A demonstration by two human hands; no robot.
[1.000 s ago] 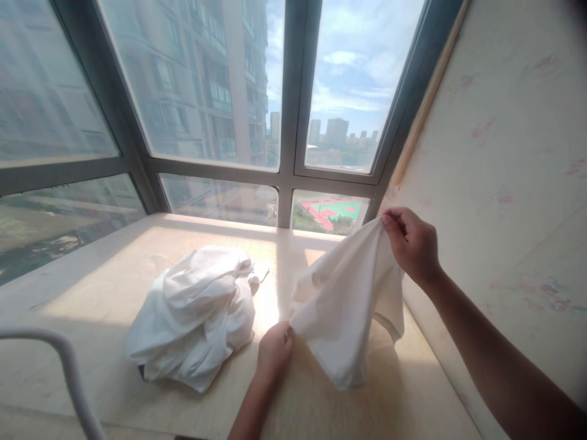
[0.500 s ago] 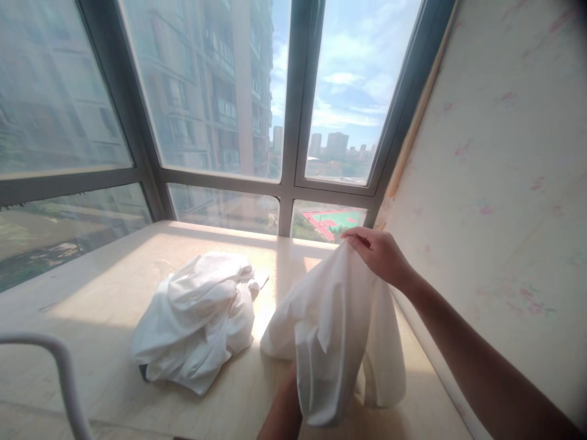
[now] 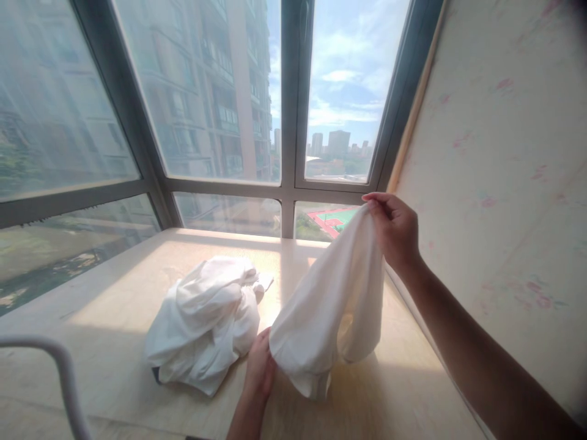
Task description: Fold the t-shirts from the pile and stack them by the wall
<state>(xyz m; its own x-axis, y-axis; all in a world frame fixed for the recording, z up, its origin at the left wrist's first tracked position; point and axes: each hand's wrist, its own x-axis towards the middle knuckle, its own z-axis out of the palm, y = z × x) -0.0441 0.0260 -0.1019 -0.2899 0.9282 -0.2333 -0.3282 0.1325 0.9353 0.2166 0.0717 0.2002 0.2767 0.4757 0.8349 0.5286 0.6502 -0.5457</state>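
A white cloth (image 3: 321, 311) hangs in folds over the wooden surface, held up at its top corner by my right hand (image 3: 395, 229), whose thumb and fingers are pinched together. My left hand (image 3: 261, 363) is lower down at the cloth's left edge, closed on it, with its fingertips partly hidden by the fabric. The kind of piece this cloth is cannot be made out. Just left of my left hand lies a second white cloth (image 3: 206, 324), crumpled in a heap, with a small dark patch showing at its lower left.
The pale wooden surface (image 3: 114, 360) runs back to grey-framed windows (image 3: 220, 185). A flower-patterned wall (image 3: 495, 201) closes off the right side. At the lower left a curved white tube (image 3: 64, 373) stands in the foreground.
My right hand has moved up and slightly right, lifting the cloth higher. My left hand has come out from behind the cloth to its left edge. The view has shifted slightly.
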